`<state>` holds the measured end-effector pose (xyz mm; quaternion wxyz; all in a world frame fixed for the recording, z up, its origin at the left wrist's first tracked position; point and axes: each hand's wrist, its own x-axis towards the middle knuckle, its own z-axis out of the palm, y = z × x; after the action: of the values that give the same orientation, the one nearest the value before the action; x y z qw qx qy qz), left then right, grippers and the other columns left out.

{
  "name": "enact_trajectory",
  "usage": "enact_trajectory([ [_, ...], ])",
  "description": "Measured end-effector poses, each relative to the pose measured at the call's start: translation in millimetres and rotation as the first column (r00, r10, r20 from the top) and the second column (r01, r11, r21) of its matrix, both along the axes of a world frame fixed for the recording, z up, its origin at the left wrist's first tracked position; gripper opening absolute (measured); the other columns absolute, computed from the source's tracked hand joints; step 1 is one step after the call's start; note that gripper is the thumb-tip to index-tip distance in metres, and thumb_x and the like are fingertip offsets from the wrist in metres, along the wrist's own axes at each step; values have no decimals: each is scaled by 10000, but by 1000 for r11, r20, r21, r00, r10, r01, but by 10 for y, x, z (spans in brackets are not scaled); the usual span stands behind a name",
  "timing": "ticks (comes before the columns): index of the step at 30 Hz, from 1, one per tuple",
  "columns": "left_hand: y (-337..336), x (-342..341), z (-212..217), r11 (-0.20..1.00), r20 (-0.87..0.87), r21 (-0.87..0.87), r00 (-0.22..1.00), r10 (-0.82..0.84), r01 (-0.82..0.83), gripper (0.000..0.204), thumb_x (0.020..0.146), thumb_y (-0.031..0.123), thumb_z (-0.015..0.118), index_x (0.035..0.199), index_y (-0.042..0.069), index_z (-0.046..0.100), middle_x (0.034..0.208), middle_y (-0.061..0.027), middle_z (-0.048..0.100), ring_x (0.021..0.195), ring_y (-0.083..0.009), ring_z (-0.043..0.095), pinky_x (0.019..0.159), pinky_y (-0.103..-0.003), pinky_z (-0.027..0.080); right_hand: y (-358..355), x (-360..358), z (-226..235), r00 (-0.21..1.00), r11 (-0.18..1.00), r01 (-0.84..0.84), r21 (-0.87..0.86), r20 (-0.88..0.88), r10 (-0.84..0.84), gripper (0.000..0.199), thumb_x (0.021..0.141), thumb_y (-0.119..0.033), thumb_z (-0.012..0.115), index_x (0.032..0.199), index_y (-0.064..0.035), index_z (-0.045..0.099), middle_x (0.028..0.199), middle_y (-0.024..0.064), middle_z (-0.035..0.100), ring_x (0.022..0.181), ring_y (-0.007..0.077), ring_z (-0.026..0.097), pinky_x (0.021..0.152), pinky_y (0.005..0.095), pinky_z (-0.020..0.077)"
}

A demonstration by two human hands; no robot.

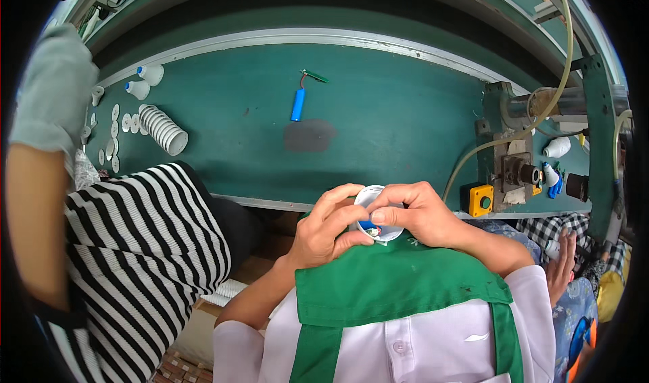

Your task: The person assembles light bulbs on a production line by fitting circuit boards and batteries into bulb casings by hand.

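White round housing (376, 197) sat at my chest, just off the near edge of the green conveyor belt (378, 112). My left hand (329, 229) cupped it from below, fingers wrapped on its rim. My right hand (416, 214) pinched thumb and forefinger down into its mouth, on a small blue part (366, 224). I judged this the seating step; next called for a firm, square press. A spare blue cell (298, 104) lay well apart on the belt.

Head view looks steeply down, close (rim perhaps distorted)
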<state>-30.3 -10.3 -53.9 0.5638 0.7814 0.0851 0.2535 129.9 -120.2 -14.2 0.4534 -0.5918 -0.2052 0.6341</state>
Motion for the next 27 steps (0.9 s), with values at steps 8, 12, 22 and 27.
enact_trajectory([
  [8,12,-5,101,997,-113,41,992,-55,60,247,617,158,764,817,81,641,1095,-113,526,810,-218,642,616,-301,564,-33,-13,-88,996,995,-90,-34,17,90,145,805,-144,639,849,-10,672,778,64,649,754,105,571,703,271,461],
  [12,-31,-22,84,999,-130,32,991,-23,27,226,612,129,764,803,95,650,1094,-97,526,820,-216,640,625,-300,567,-28,-10,-112,996,995,-85,-48,17,86,140,803,-136,637,859,-13,675,779,64,651,754,105,573,707,270,462],
  [22,59,26,227,934,-200,353,979,26,48,240,559,176,768,750,118,635,1052,-62,566,831,-211,595,579,-309,505,-12,-7,-164,995,993,-95,-76,-33,93,149,818,-147,629,880,-19,671,791,44,645,752,93,560,696,266,456],
  [27,-5,-26,57,994,-177,106,984,17,2,248,546,113,766,756,98,635,939,-22,594,789,-205,587,608,-304,494,22,7,-148,992,987,-126,-102,18,128,155,817,-159,629,871,-18,667,788,44,642,736,88,553,679,258,448],
])
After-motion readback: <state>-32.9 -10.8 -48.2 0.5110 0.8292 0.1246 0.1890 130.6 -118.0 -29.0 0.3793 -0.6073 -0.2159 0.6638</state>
